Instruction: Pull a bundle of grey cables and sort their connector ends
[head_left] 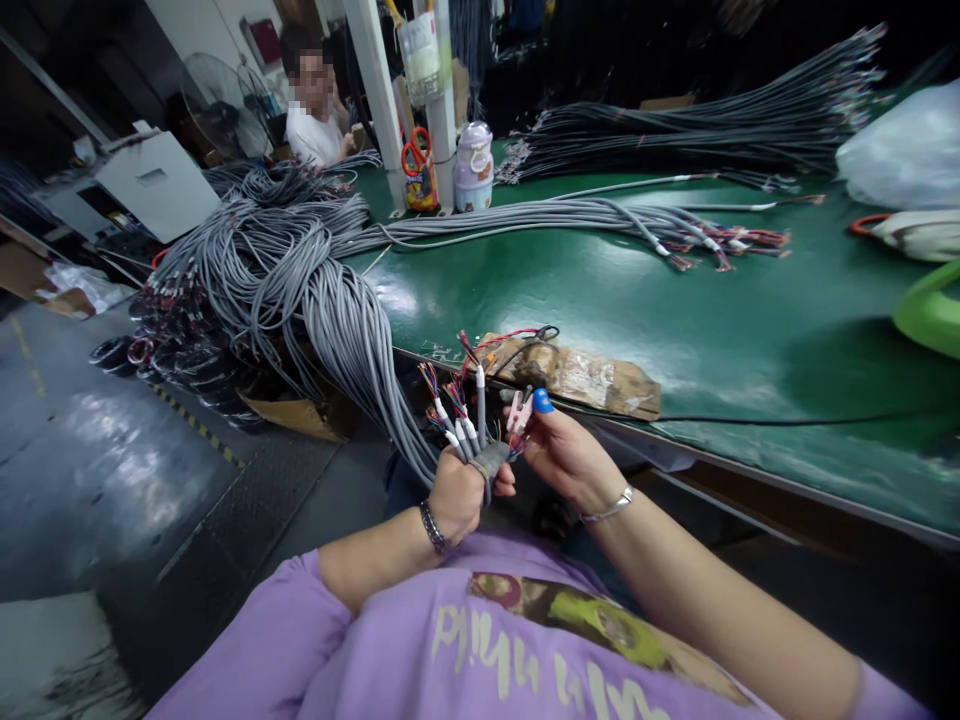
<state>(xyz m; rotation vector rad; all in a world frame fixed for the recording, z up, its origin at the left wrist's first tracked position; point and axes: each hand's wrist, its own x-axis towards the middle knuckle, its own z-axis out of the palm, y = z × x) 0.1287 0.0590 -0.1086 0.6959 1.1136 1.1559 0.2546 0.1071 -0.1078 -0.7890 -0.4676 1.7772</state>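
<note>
My left hand [459, 492] is closed around the ends of several grey cables [481, 405]. Their white-banded ends stick up from the fist, with thin coloured wires [429, 378] fanned out at the tips. A dark grey band-like wrap [491, 460] shows at the thumb side of this hand. Just to the right, my right hand [566, 455] pinches a small pale pink, clip-like piece [519, 412] beside coloured wires; its exact kind is unclear. The right thumb wears a blue finger cover [542, 401]. The held cables run back left into a large grey cable bundle [337, 300].
A taped cardboard piece [600, 378] lies at the front edge of the green table [750, 330]. More cables [585, 215] stretch across it, near a purple bottle [474, 168] and orange-handled scissors [416, 152]. Plastic bags [904, 145] sit at right. Another person [315, 110] is behind.
</note>
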